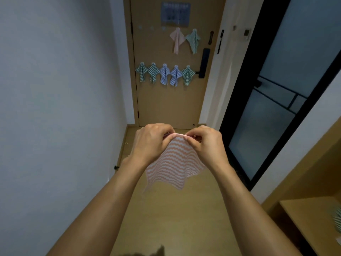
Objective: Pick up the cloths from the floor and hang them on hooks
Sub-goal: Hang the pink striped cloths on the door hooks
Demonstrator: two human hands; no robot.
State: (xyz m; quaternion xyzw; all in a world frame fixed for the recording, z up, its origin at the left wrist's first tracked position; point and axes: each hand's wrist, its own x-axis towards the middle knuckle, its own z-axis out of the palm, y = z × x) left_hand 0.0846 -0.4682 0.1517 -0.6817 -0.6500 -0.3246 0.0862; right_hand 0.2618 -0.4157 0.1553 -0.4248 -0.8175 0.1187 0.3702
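Narrow corridor, pale walls, tan floor (166, 218), ending at a wooden door (171, 100). Seven cloths already hang on the door: five striped ones in the lower row (164, 74) and two in the upper row (184, 40). Three small hooks (151, 27) to the left in the upper row appear vacant.

The left hand (151, 143) and right hand (204, 143) are held well short of the door, both with fingers curled and pinching the top edge of a pink striped cloth (175, 163). The cloth hangs free between the forearms, clear of the floor.

Risks, as judged: the pinch holds only a small gather of the edge, so a shift of grip could let the cloth slip and drop. If the gathered point is too thick or off-centre, it may not seat on a small hook and could slide off.

Not determinable: whether the cloth has a hanging loop, as the fingers cover that edge. The vacant hooks are small and blurred. A striped item (337, 221) on the shelf at right is cut off by the frame edge. The poster (175, 14) on the door is illegible.
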